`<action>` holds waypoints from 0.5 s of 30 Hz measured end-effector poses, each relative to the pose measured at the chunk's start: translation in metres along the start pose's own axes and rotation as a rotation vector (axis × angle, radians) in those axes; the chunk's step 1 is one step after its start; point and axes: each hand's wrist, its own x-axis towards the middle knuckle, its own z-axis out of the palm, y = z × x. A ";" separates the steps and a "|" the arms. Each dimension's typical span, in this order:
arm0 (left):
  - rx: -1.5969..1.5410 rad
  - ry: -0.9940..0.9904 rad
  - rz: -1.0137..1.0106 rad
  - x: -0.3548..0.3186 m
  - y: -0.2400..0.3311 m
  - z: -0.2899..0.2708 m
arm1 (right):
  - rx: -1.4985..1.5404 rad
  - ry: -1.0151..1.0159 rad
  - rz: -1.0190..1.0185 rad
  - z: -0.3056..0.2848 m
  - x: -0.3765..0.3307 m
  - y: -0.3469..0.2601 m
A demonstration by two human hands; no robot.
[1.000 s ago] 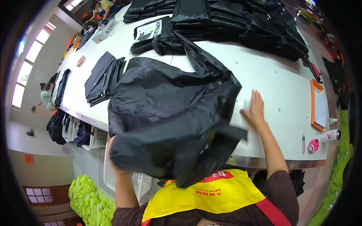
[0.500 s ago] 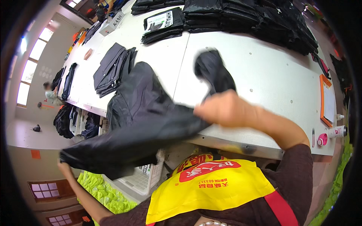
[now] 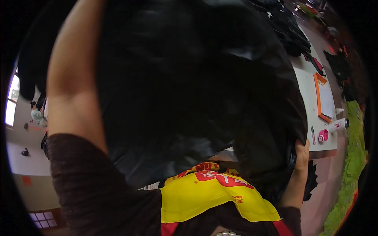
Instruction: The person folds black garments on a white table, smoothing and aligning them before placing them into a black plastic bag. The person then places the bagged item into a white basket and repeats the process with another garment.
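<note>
Black garment (image 3: 177, 86) looks light, limp and slippery, best held by gathered edges; your right grip (image 3: 302, 153) clamps its edge, your left grip is out of view, state untold.

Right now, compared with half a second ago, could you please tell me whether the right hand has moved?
Yes: the right hand has moved rightward in the view, and is now much closer to the small pink item on the white table.
</note>
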 end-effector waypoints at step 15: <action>0.889 -0.771 -0.556 -0.556 -0.047 -0.051 | -1.414 0.244 0.323 -0.008 0.004 0.161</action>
